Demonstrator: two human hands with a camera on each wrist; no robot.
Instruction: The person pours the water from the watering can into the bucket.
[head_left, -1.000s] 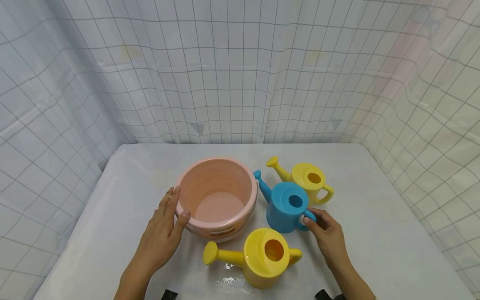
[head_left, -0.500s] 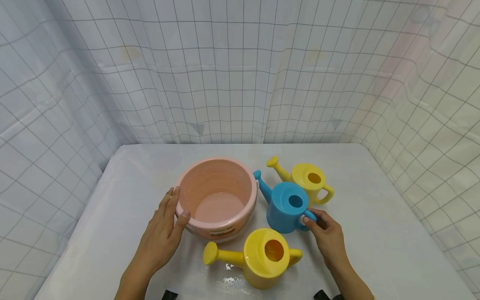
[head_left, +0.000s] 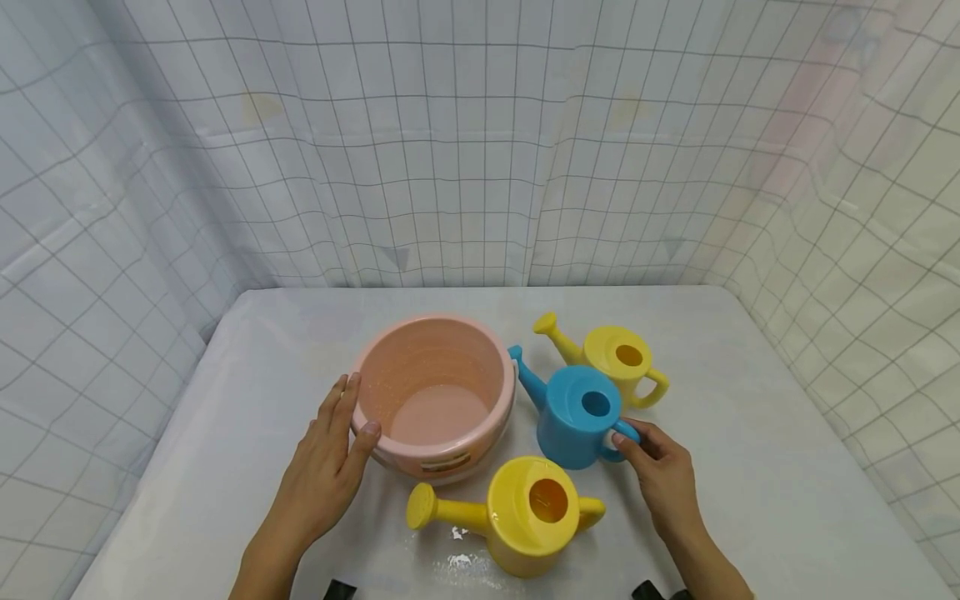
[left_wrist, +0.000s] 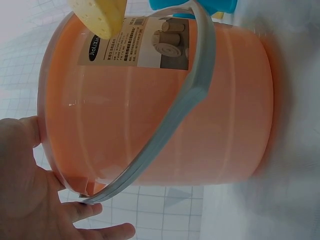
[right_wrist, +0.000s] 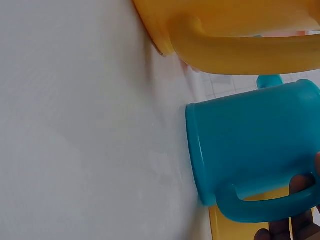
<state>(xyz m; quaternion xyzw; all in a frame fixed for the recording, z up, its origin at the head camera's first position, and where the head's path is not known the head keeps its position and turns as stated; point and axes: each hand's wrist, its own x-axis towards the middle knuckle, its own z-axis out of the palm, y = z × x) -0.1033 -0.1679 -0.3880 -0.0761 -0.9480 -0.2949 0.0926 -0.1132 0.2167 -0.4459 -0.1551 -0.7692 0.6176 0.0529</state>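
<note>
The pink bucket point(head_left: 450, 450) stands left of the middle, a grey handle point(left_wrist: 170, 120) hanging down its side in the left wrist view. My left hand point(head_left: 324, 462) rests against its left rim, fingers nearly straight and thumb over the edge. With my right hand point(head_left: 662, 475) I pinch the handle of a blue watering can point(head_left: 573, 425) between thumb and fingers. The can's spout points at the bucket's right rim. A yellow watering can point(head_left: 528, 517) with a wide opening stands in front, its spout to the left. Behind the blue can is another yellow watering can point(head_left: 618, 362).
Everything stands on a white-covered table point(head_left: 765, 467). A wet, shiny patch point(head_left: 461, 562) lies beside the front yellow can. Grid-patterned curtains point(head_left: 480, 167) enclose the back and both sides. Dark objects point(head_left: 341, 590) show at the bottom edge.
My right hand and the blue watering can have shifted slightly to the right and toward me. The left hand, bucket and both yellow cans stay in place.
</note>
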